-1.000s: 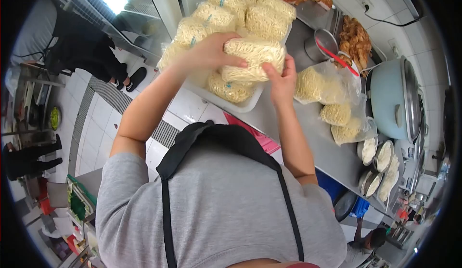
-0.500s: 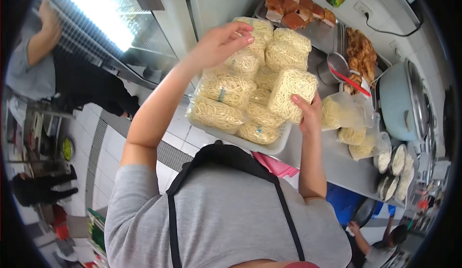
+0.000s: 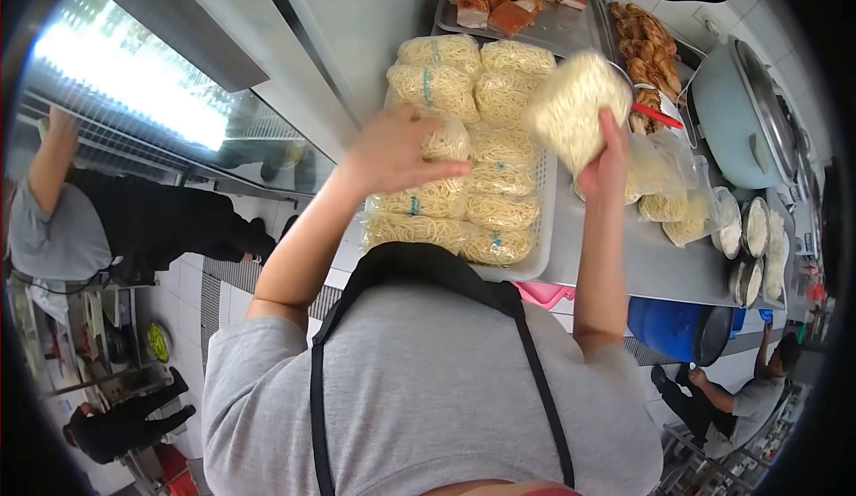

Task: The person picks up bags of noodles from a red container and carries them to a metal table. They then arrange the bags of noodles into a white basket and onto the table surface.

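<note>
Here we are over the white tray (image 3: pixel 546 237), and our right hand (image 3: pixel 606 162) has a block of noodles (image 3: pixel 578 108) up in the air! The hand is closed on its lower right side, thumb laid across the near face; the block is blurred, so we can't tell whether it is wrapped. It hangs tilted over the right edge of the tray, close to the red handle (image 3: pixel 658 115).

Over to our left hand (image 3: pixel 388 150): fingers spread and slightly curled, thumb stretched out to the right, pinching nothing, right at the bagged noodles (image 3: pixel 504 175). Whether it touches them, we can't tell. Those bags lie side by side in two columns in the tray.

Beyond them, we have chunks of meat (image 3: pixel 510 19) on a metal tray (image 3: pixel 580 34), with browned meat (image 3: pixel 646 46) just right of it. Down our right side on the steel counter (image 3: pixel 606 269) come clear bags of noodles (image 3: pixel 669 175), a pale blue pot (image 3: pixel 736 113) and filled bowls (image 3: pixel 756 229). A blue barrel (image 3: pixel 664 327) lies below the counter's edge.

And we have company: one person (image 3: pixel 134 220) on the left with an arm raised, another in dark clothes (image 3: pixel 125 425) farther down, and a third (image 3: pixel 740 407) at lower right.
</note>
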`<state>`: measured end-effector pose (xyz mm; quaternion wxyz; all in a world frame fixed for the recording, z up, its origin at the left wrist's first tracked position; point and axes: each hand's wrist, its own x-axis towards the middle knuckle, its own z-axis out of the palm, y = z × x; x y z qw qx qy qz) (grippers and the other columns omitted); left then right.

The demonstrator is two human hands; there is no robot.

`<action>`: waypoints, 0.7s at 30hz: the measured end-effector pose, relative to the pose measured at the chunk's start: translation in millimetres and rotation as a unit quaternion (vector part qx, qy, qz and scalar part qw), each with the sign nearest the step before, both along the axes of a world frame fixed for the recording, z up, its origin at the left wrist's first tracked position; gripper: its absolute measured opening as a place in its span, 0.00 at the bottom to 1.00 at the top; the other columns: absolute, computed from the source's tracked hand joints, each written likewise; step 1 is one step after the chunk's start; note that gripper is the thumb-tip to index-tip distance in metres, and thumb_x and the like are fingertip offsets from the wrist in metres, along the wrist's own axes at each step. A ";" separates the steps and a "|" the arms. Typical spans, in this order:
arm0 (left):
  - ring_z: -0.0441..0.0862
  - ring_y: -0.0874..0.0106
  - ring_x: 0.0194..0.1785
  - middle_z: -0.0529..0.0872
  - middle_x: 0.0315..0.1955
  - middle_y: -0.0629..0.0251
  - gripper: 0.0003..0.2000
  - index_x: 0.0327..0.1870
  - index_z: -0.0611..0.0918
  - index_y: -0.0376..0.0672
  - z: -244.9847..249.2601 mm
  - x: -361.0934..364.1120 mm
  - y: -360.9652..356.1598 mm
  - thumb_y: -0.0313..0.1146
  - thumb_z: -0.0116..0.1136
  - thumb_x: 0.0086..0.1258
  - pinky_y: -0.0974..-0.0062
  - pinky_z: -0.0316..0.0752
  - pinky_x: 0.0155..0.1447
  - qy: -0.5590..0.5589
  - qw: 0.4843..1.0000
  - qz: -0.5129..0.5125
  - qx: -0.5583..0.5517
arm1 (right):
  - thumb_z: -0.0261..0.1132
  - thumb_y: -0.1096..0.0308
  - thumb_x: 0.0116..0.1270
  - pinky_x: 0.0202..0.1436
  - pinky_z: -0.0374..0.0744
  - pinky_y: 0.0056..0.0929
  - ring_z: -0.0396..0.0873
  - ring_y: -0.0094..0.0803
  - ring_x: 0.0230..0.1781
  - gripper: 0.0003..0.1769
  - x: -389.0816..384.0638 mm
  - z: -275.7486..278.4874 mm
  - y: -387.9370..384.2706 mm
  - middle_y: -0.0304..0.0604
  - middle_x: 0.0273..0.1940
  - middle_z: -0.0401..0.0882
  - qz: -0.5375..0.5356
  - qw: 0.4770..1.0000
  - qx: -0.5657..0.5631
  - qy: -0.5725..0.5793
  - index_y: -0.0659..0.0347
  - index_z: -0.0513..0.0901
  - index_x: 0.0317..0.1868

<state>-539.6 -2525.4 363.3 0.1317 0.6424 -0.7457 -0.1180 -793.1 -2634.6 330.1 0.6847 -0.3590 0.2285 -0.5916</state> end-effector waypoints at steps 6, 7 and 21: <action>0.73 0.53 0.49 0.76 0.46 0.51 0.34 0.50 0.76 0.39 -12.7 -15.8 20.5 0.60 0.61 0.51 0.58 0.68 0.53 -0.042 0.993 -0.002 -0.112 | 0.71 0.58 0.52 0.48 0.78 0.33 0.78 0.39 0.48 0.36 86.9 69.1 -34.7 0.51 0.47 0.76 0.001 0.781 -0.465 0.417 0.60 0.63 0.57; 0.73 0.53 0.49 0.76 0.46 0.51 0.34 0.50 0.76 0.39 -14.3 -17.7 24.2 0.60 0.61 0.51 0.58 0.68 0.53 -0.040 0.993 0.000 -0.111 | 0.72 0.54 0.50 0.48 0.77 0.34 0.78 0.40 0.46 0.37 101.8 70.2 -32.9 0.50 0.45 0.77 0.019 0.698 -0.531 0.480 0.59 0.66 0.56; 0.73 0.52 0.52 0.77 0.47 0.49 0.16 0.50 0.75 0.36 -15.4 16.6 -13.4 0.38 0.45 0.70 0.62 0.67 0.55 0.047 0.989 0.054 -0.131 | 0.50 0.60 0.68 0.50 0.73 0.35 0.78 0.44 0.43 0.18 137.2 -14.9 -26.9 0.53 0.40 0.80 0.222 0.835 -0.295 0.407 0.57 0.78 0.50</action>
